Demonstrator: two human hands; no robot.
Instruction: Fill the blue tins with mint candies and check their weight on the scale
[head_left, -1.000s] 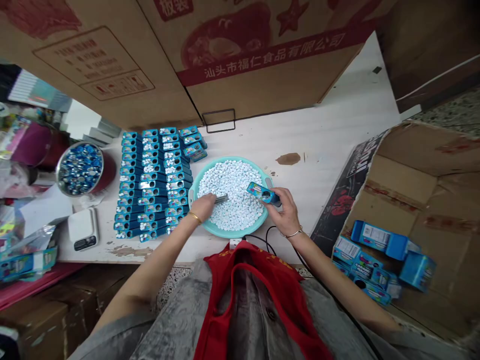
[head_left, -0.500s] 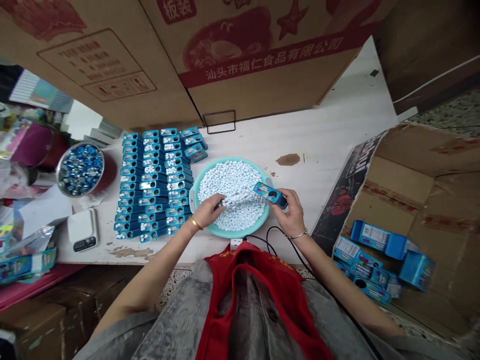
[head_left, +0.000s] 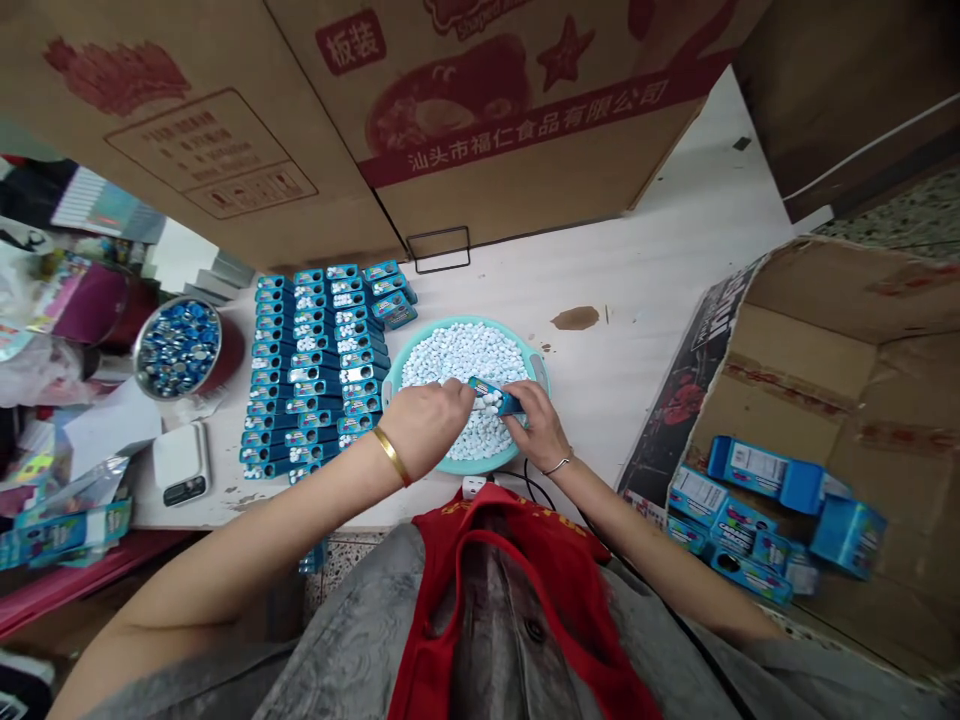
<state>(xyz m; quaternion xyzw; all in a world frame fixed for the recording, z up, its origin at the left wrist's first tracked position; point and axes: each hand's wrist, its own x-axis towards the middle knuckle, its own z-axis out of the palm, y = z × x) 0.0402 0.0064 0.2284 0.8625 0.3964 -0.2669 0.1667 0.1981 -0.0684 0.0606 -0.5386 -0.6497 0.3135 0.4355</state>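
My right hand point(head_left: 541, 425) grips a small blue candy box point(head_left: 491, 392) over the teal basin point(head_left: 396, 372). White candies lie on the box's top around its opening. My left hand point(head_left: 435, 420) is closed at the box's left end, around what looks like a clear scoop, now mostly hidden by the fingers. Small round white candies point(head_left: 465, 345) fill the basin beneath both hands. Left of the basin stand rows of similar blue boxes point(head_left: 311, 375), several with white candies showing at their openings.
A metal bowl of blue and silver wrapped pieces point(head_left: 178, 345) and a white scale point(head_left: 182, 462) are on the left. A large carton point(head_left: 510, 130) stands behind. At right, an open cardboard box point(head_left: 795, 370) contains blue boxes point(head_left: 742, 525). A black wire stand point(head_left: 439, 250) lies behind the basin.
My left hand has risen from the candies and moved right to the box. My right hand has brought the box left over the basin. White candies now lie on the box's top.
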